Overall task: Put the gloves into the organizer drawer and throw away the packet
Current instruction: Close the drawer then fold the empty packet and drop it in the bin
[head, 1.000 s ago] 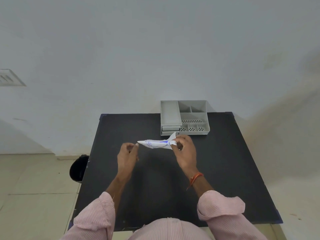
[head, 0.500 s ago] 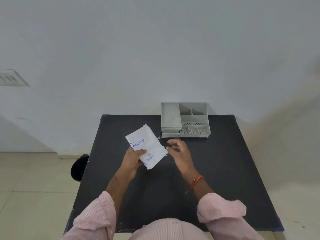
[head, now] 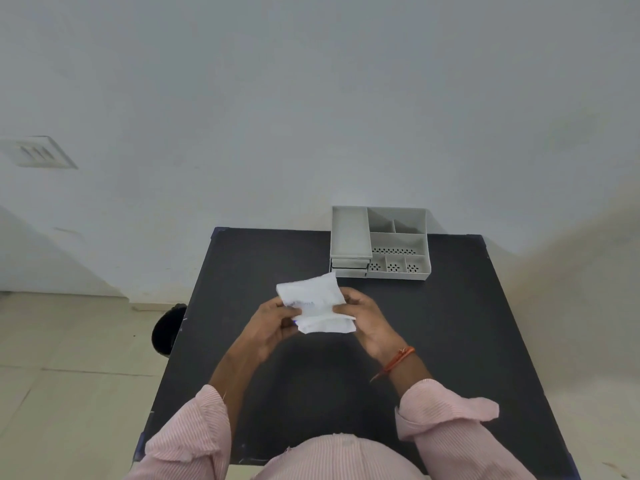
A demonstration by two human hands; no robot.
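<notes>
A white paper glove packet (head: 313,303) with faint blue print is held above the middle of the black table (head: 450,341). My left hand (head: 273,323) grips its left edge and my right hand (head: 363,315) grips its right side. The packet is bent and creased between them. The gloves themselves are hidden inside it. A grey plastic organizer (head: 379,242) stands at the table's far edge, with shut drawers (head: 349,267) at its front left.
A black bin (head: 166,329) stands on the tiled floor just left of the table. A white wall rises behind the table. A vent sits low on the wall at far left.
One second ago my right hand held the packet edge-on. Then my left hand held it flat alone. Now both hands grip it and it is crumpled between them.
</notes>
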